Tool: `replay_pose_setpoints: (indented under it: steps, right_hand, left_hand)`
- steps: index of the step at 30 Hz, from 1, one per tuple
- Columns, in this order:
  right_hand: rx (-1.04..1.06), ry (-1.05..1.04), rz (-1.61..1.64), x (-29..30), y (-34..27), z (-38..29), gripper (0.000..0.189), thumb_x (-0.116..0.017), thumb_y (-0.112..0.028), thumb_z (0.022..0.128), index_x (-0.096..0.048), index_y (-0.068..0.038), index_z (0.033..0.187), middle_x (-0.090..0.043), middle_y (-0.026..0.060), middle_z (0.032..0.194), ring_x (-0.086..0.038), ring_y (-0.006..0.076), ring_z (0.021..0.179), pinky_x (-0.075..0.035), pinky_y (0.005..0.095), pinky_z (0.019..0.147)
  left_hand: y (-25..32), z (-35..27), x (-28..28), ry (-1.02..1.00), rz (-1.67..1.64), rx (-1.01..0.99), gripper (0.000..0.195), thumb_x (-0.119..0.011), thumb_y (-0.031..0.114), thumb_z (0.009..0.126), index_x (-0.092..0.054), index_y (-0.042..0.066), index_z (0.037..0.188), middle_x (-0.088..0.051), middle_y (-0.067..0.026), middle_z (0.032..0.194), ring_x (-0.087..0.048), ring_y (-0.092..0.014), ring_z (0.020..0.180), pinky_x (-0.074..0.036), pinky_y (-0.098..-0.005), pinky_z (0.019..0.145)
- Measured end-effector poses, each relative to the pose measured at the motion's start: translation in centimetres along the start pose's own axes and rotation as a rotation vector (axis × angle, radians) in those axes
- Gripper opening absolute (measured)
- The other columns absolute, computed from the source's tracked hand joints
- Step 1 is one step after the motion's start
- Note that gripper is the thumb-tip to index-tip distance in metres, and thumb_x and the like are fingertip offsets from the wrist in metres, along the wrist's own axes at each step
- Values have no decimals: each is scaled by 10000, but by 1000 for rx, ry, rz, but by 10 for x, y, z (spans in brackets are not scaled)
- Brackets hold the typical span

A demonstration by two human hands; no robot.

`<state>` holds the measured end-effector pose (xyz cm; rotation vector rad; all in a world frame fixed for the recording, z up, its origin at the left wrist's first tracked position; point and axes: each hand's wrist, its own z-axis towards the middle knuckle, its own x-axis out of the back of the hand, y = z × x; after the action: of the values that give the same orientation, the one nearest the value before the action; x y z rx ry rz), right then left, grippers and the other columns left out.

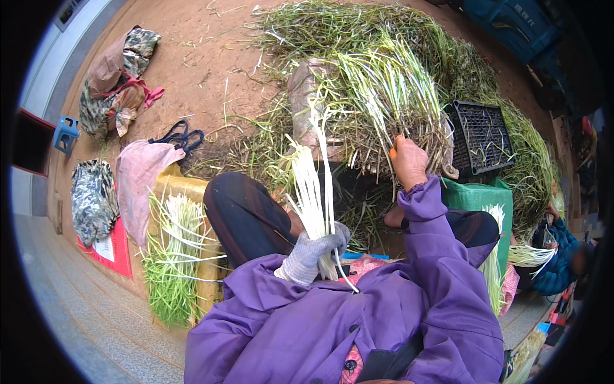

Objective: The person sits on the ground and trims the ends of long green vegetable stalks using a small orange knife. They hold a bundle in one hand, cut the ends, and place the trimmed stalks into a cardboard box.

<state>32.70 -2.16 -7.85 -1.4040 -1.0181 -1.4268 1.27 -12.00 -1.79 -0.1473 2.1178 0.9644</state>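
My left hand (314,254), in a grey knit glove, is closed around a bunch of pale, chive-like stalks (307,192) held upright before my chest. A couple of longer stalks stand apart from the bunch, and one bends down over my jacket. My right hand (410,161) is bare, with orange covers on the fingertips. It pinches a thin stalk at the root end of a heap of untrimmed green stalks (388,91). Brown roots and dry sheaths face me along the heap's near edge. A dirty cloth sack (307,105) lies under the heap's left side.
Trimmed stalks (175,254) lie on a yellow-wrapped block (208,249) at left. More stalks (491,264) rest by a green block (472,197) at right. A black plastic crate (484,137), leafy waste (523,149), a blue stool (66,134) and another person (559,254) are around.
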Motion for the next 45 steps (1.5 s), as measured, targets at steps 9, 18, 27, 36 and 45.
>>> replay_pose_setpoints:
  steps: [9,18,27,36,45]
  right_hand:
    - [-119,-151,468,7,18,10,302,-717,-253,819,-625,-39,1012,-695,149,857,-681,290,792,-521,400,713]
    - [-259,-333,1130,-1,39,10,328,-679,-228,906,-604,-9,1139,-626,20,856,-533,64,554,-406,226,456]
    - [-126,-88,445,29,30,-5,255,-714,-231,865,-684,-29,1018,-712,140,852,-668,269,706,-507,374,642]
    - [-127,-299,1006,47,17,-25,176,-688,-133,906,-655,-7,1024,-647,5,793,-541,55,591,-439,217,516]
    - [-125,-613,1471,38,-23,-92,183,-683,-178,913,-647,-72,1058,-628,-46,800,-540,22,610,-409,169,533]
  left_hand:
    - [1,-13,1,-349,-161,-94,315,-704,283,799,-663,-27,836,-627,-133,771,-574,-244,926,-480,-358,764]
    - [4,-17,-2,-322,-180,89,317,-683,255,857,-674,-46,959,-663,-135,856,-601,-150,654,-484,-262,565]
    - [44,5,-10,-130,129,-10,316,-628,198,923,-625,-62,1102,-684,-180,953,-630,-158,566,-505,-229,477]
    - [93,53,-20,17,100,-423,250,-596,178,961,-618,-13,1121,-654,-108,827,-537,-121,487,-412,-225,419]
    - [30,122,22,302,-35,-116,210,-637,213,955,-641,20,1039,-607,-47,725,-458,-107,427,-352,-260,376]
